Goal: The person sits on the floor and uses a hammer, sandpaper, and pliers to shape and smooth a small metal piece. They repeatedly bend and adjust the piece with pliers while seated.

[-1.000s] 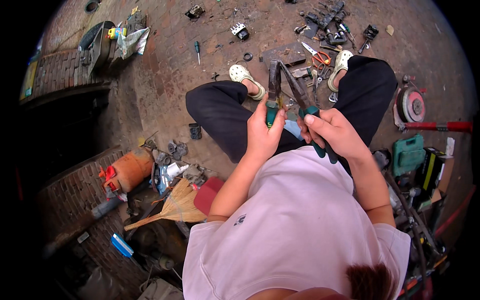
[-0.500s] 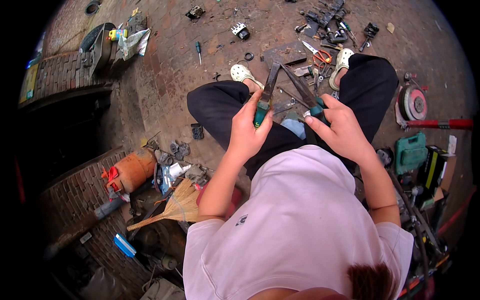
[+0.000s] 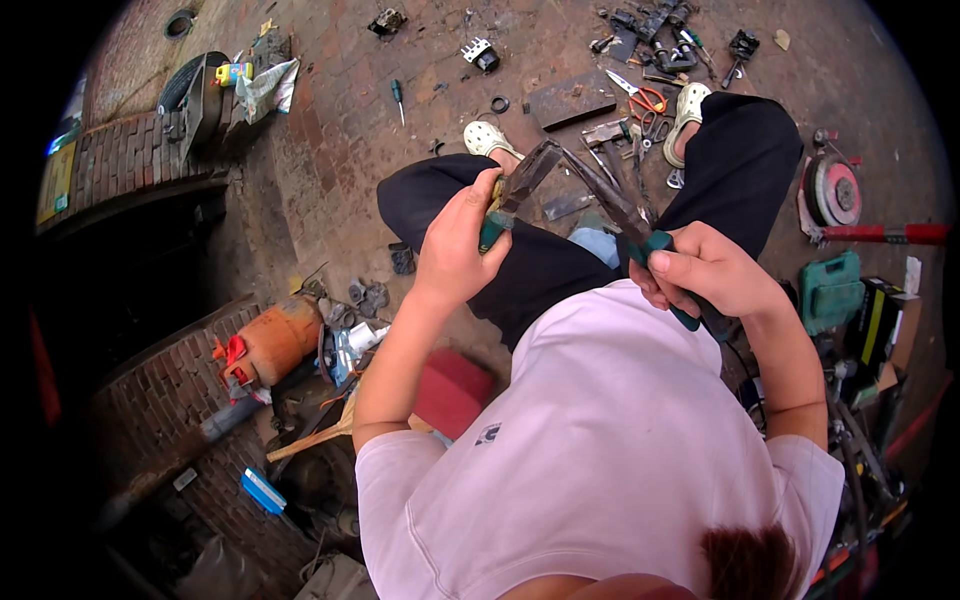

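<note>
My left hand (image 3: 460, 240) is closed around a green-handled tool (image 3: 527, 178) with a thick dark metal front part; its exact kind is hard to make out. In my right hand (image 3: 725, 270) are long-nose pliers (image 3: 608, 190) with dark green grips, their two handles spread apart. Both tools slant upward and their tips come together above my lap, forming a peak. Whether the tips grip each other or only touch, I cannot tell. A light blue cloth (image 3: 594, 246) lies between my legs, under the tools.
Beyond my feet lie a dark metal block (image 3: 572, 100), orange-handled scissors (image 3: 648, 100), a screwdriver (image 3: 398, 100) and black machine parts (image 3: 672, 55). At the left are an orange gas cylinder (image 3: 280, 340) and a red box (image 3: 452, 392). A green tool case (image 3: 832, 292) stands at the right.
My hands have moved apart, the left one leftward and the right one down and slightly right. The pliers' handles now show spread in my right hand. My left arm covers more of the broom.
</note>
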Available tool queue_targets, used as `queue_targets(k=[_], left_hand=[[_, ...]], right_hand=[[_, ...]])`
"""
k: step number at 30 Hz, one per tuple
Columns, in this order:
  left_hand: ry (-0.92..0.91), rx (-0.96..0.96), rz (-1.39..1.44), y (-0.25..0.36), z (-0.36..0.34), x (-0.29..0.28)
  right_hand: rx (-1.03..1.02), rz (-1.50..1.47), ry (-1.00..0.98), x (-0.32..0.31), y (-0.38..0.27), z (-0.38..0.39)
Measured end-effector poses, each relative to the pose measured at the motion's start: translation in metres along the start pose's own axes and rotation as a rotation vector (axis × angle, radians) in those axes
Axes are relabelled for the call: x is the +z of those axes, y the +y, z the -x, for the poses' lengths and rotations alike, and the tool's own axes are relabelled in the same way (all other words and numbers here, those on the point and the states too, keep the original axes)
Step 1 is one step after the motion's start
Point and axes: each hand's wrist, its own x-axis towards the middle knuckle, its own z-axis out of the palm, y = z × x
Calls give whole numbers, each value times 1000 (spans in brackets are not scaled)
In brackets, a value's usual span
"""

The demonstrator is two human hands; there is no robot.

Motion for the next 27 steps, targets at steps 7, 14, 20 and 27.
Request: queue_targets(k=[7,14,20,27], left_hand=[[-38,135,-109,-10,-9,-22],[115,281,-211,-28,-17,-15],[73,267,-182,-30,-22,-15],[-97,200,149,1,-8,9]], right_hand=[[11,-490,-215,-2,2,0],[31,-924,-390,5,14,-3],[-113,-536,-287,1,16,-8],[-351,-209,-304,4,13,-15]])
